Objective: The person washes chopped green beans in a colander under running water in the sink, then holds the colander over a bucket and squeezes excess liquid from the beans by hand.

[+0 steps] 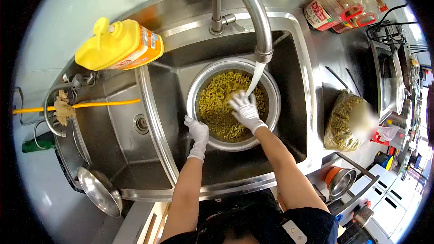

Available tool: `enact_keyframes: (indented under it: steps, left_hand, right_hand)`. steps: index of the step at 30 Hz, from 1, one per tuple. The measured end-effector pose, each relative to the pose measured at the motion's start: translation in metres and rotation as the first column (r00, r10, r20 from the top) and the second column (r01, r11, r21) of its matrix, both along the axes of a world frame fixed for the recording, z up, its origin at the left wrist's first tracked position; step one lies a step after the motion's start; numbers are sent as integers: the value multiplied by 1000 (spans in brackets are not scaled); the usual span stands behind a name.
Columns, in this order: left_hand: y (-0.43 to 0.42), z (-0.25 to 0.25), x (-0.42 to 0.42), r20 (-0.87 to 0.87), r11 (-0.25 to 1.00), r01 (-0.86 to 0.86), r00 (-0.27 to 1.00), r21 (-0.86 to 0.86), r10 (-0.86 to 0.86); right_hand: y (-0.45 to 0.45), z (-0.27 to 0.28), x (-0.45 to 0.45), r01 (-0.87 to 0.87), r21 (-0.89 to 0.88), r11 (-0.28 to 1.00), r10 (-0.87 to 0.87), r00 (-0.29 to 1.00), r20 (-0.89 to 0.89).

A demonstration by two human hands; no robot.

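Note:
A round steel basin [195,91] sits in the larger sink bowl, filled with chopped yellow-green vegetable pieces [221,104], perhaps pickled greens. My left hand [197,133], in a white glove, grips the basin's lower-left rim; some of its fingers are hidden. Also gloved, my right hand [246,110] lies on the vegetable pieces with its fingers spread. Water [257,77] pours from the curved faucet [263,47] into the basin, right beside the right hand's fingertips.
A yellow jug [120,45] stands behind the smaller sink bowl [122,140], with a yellow hose [106,103] across it. On the right counter are a clear bag of chopped greens [339,126] and large plastic bottles [325,11]. A steel bowl [99,190] leans at lower left.

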State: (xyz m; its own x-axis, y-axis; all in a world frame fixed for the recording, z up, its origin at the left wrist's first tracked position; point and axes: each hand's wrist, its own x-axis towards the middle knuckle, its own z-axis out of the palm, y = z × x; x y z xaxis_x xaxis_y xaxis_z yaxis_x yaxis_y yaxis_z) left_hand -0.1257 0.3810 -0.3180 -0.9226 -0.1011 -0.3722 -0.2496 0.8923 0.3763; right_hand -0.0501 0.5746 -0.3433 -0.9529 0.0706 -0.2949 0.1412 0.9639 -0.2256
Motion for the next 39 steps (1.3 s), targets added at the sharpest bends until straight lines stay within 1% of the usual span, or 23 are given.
enact_keyframes:
  steps: [1,3,4,5,6,7,8,9,11,14,17,18,19,20,21,23,26,28,31,33,35,38,39]
  left_hand:
    - [-4,1,-1,16,1000,-7,1000,13,7]
    - [-9,3,-2,50,999,-30,998,40,28]
    - [-9,3,-2,25,998,-23,999,62,21]
    - [-7,3,-3,34,998,-11,999,61,9]
    - [-5,6,-3,45,998,-3,999,58,0]
    - [-3,9,-4,56,998,6,998,56,-9]
    - [-2,12,-8,174,987,-110,981,117,88]
    - [-3,14,-7,151,992,-80,986,97,65]
    - [-5,16,-6,107,998,-21,994,54,15]
    - [-10,9,-4,109,998,-35,994,48,29]
    - [-16,-11,-5,147,981,-144,981,129,125]
    - [-14,-4,-6,132,989,-100,988,107,85]
    - [-8,11,-7,117,995,-55,992,84,45]
    - [-5,18,-7,104,998,-10,995,61,4]
    - [-7,13,-7,83,998,-5,997,57,0]
    - [-11,-2,-6,40,999,6,999,47,-8]
    - [-11,-5,-6,26,999,-6,1000,54,4]
    - [-11,-5,-6,24,996,9,1000,91,-11]
    - [-14,-5,-5,15,993,16,1000,119,-18]
    - [-19,-4,-6,15,991,12,1000,132,-14]
    - [-23,-4,-7,24,989,2,1000,147,-6]
    - [-19,4,-9,98,994,-60,994,89,52]
    - [-20,0,-8,89,994,-59,995,92,51]
  right_hand:
    - [1,1,4,150,12,989,-150,988,24]
    - [2,6,0,347,-155,925,-341,938,69]
    - [0,-6,-6,444,-488,751,-547,833,-85]
    - [-1,-18,-11,527,-498,688,-692,683,-233]
    - [1,-9,-19,581,-738,343,-845,535,29]
    - [6,-2,-28,556,-828,-71,-859,388,334]
    - [12,0,-39,607,-690,-394,-759,209,617]
    - [13,-4,-50,465,-520,-716,-518,146,843]
    - [8,-9,-57,184,-265,-947,-214,256,943]
    - [3,-32,-50,123,-304,-945,-225,433,873]
    - [8,-34,-48,251,-324,-912,-184,457,870]
    - [3,-17,-54,312,-530,-789,-461,271,845]
    - [-3,10,-61,413,-673,-614,-706,95,702]
    - [-10,24,-55,482,-851,-207,-892,265,367]
    - [4,-63,-48,627,-567,535,-803,586,-111]
    - [-32,-51,-63,643,-322,695,-719,629,-297]
    - [-66,-21,-81,303,-160,940,-305,952,13]
    - [-78,-1,-68,-105,-204,973,115,993,37]
    - [-65,15,-25,-512,-177,841,528,847,62]
    - [-44,14,5,-567,-203,798,582,813,12]
    - [-25,33,15,-597,-198,778,621,778,94]
    - [-24,27,15,-710,-252,657,729,684,-26]
    - [-30,10,10,-784,-233,576,773,615,-158]
